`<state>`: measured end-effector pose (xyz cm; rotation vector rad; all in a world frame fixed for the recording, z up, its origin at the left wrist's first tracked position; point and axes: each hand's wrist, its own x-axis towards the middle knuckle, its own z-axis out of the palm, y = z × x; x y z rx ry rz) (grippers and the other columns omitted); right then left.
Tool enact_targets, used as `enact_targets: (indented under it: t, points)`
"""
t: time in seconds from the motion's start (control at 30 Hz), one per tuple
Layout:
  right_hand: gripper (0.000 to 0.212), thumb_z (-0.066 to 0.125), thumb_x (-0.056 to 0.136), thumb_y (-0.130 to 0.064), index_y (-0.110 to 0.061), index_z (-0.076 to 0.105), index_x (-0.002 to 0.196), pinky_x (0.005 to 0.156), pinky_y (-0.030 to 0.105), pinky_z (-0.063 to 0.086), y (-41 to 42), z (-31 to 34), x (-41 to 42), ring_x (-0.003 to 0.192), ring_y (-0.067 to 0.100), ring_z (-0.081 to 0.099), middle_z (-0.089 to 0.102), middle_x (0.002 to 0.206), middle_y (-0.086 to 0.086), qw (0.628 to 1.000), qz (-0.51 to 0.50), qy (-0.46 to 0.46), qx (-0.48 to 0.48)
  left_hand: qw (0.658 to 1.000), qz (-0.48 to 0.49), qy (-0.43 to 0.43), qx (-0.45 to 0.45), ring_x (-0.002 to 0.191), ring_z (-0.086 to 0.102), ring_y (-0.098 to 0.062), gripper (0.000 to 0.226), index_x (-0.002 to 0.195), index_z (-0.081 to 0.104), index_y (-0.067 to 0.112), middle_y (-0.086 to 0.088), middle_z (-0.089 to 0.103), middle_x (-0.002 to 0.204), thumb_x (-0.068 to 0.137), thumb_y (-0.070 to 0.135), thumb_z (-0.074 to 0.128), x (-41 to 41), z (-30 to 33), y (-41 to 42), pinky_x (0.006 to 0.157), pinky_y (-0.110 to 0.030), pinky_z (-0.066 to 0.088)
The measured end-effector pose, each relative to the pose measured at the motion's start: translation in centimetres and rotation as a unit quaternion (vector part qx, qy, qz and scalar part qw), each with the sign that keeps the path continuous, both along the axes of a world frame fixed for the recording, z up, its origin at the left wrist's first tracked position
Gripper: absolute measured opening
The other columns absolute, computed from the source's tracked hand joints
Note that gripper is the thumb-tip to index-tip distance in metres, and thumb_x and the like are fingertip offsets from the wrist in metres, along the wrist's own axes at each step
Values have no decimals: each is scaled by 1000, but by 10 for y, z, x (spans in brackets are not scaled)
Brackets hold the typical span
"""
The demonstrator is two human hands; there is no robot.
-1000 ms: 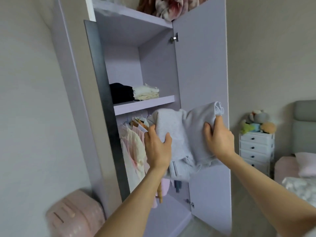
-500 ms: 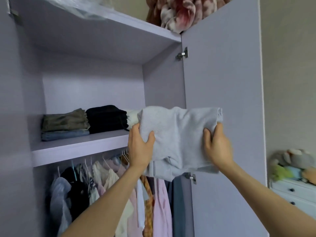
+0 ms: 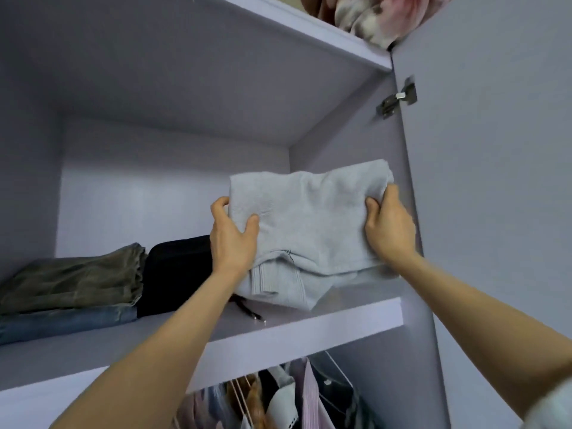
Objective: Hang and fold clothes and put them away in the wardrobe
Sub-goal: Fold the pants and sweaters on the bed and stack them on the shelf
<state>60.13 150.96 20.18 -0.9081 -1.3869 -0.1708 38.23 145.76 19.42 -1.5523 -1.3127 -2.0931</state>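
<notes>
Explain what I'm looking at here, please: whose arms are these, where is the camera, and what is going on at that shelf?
There is no machine here: these are a person's two bare arms, filmed by a wide-angle camera worn on their head, so you see roughly what they see. They face an open lilac wardrobe. The left hand and right hand each have a grip on a folded grey garment, holding it over the right part of the shelf. Whether it rests on the shelf yet is hard to tell. Further left lie a black folded pile, then an olive garment on top of blue jeans. Below, clothes hang on hangers.
</notes>
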Motion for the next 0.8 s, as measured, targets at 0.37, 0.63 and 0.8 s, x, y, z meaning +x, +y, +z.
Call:
enact_targets:
  t: [0.37, 0.63, 0.8]
  points:
    - [12, 33, 98, -20, -9, 35, 97, 70, 41, 30, 221, 72, -79, 92, 47, 52, 55, 107, 19, 997, 12, -62, 41, 996, 69, -48, -37, 111, 51, -32, 48, 134, 29, 10, -15, 53, 126, 93, 19, 53, -59, 53, 196, 80, -27, 35]
    - [37, 42, 94, -14, -5, 36, 129, 93, 41, 39, 366, 72, -128, 124, 33, 39, 43, 134, 15, 974, -44, -195, -107, 919, 281, 7, -276, 123, 38, -35, 55, 143, 21, 17, -16, 34, 139, 94, 25, 46, -96, 53, 307, 96, -41, 38]
    - [48, 22, 100, -43, -26, 30, 144, 111, 42, 17, 383, 50, -157, 138, 26, 25, 28, 152, 2, 900, 88, -408, -122, 869, 257, 244, -345, 139, 25, -16, 44, 142, 35, 32, 6, 26, 154, 99, 40, 33, -92, 59, 316, 111, -34, 22]
